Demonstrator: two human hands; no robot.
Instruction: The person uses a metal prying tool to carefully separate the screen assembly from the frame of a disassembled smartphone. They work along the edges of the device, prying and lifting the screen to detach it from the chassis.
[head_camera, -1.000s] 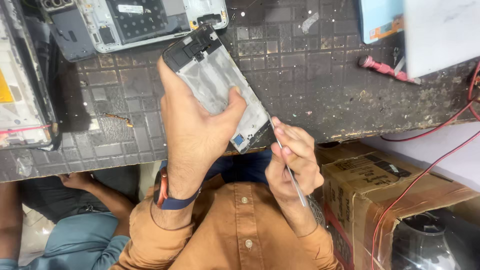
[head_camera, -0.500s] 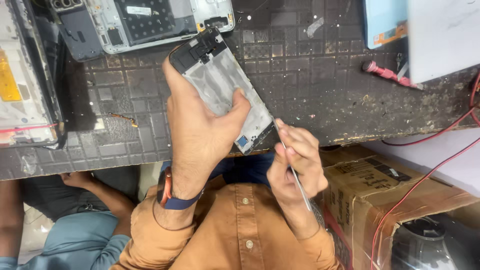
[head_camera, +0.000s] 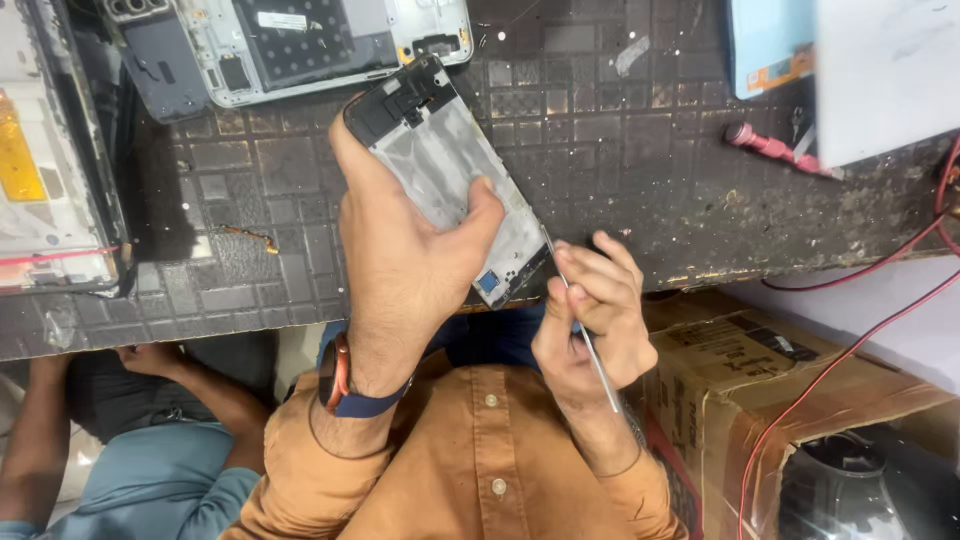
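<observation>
Meanwhile left hand (head_camera: 400, 250) grips phone frame (head_camera: 450, 170); right hand (head_camera: 590, 320) pinches tweezers (head_camera: 585, 335).

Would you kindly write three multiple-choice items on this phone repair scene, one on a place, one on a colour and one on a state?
1. Where does the second opened phone lie?
A. At the mat's far edge
B. On the cardboard box
C. In the right hand

2. What colour is the wearer's shirt?
A. White
B. Orange-brown
C. Green

3. How is the phone frame held?
A. Flat on the mat
B. Gripped in the left hand, lifted
C. Untouched

Answers:
1 A, it rests on the gridded mat beyond the hands.
2 B, the buttoned front shows it.
3 B, the left hand wraps it while the right hand puts a thin metal tool to its edge.
</observation>
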